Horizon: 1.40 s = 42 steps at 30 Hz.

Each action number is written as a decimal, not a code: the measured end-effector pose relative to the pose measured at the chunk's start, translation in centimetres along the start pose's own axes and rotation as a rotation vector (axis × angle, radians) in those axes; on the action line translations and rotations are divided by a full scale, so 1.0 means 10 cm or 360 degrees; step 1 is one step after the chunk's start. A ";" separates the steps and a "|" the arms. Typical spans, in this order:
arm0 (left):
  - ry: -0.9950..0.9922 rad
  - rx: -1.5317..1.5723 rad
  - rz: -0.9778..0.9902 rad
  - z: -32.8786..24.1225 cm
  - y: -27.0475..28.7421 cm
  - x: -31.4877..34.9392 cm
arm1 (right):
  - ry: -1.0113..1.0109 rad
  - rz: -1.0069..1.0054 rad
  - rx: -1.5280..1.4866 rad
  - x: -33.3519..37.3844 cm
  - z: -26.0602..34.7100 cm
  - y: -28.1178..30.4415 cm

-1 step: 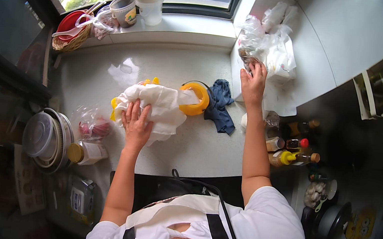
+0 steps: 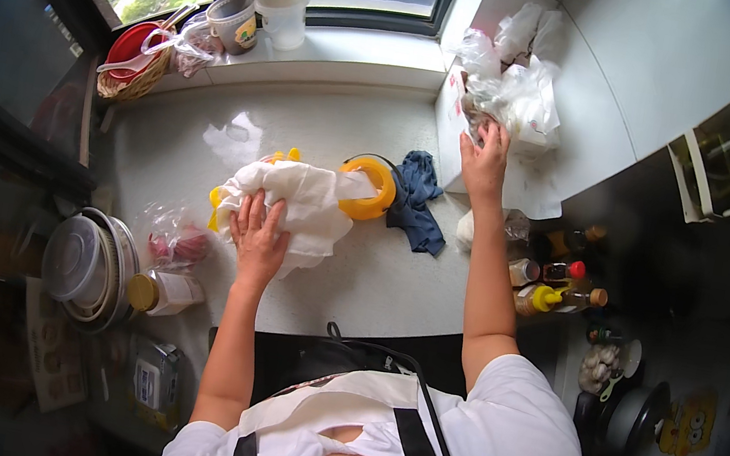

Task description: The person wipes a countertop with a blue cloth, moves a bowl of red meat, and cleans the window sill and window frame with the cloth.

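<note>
The left hand [image 2: 255, 237] lies over the white cloth [image 2: 320, 206], fingers extended and slightly parted, pressing on it rather than gripping. The right hand [image 2: 484, 163] reaches to the plastic bags [image 2: 533, 102] in the corner, fingers curved at their near edge; whether they pinch anything, I cannot tell. The step in hand looks like steadying the cloth while reaching into the bags; the next move would call for a secure pinch there, with the cloth kept still. The cloth sits mid-bench [image 2: 355, 284], partly covering a yellow item [image 2: 215, 208]. Just right of it are a yellow-orange round container [image 2: 379, 203] and a crumpled dark-blue cloth [image 2: 419, 203].
</note>
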State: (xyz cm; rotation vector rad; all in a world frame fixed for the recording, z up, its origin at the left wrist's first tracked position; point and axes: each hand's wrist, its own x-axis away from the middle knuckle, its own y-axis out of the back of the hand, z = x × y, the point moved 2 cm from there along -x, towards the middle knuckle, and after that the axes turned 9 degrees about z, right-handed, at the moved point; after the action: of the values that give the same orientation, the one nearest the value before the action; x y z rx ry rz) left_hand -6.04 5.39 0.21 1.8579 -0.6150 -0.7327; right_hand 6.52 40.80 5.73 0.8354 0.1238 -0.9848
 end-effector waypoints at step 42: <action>0.0025 -0.0019 -0.0054 -0.01 -0.07 0.02 | -0.0248 0.0275 0.1272 -1.69 0.16 0.88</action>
State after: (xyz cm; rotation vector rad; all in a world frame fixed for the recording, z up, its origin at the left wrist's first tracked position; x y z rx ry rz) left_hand -5.82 5.56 -0.42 1.8653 -0.5688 -0.7421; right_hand 3.22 53.78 19.42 1.4604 -0.5020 -0.9296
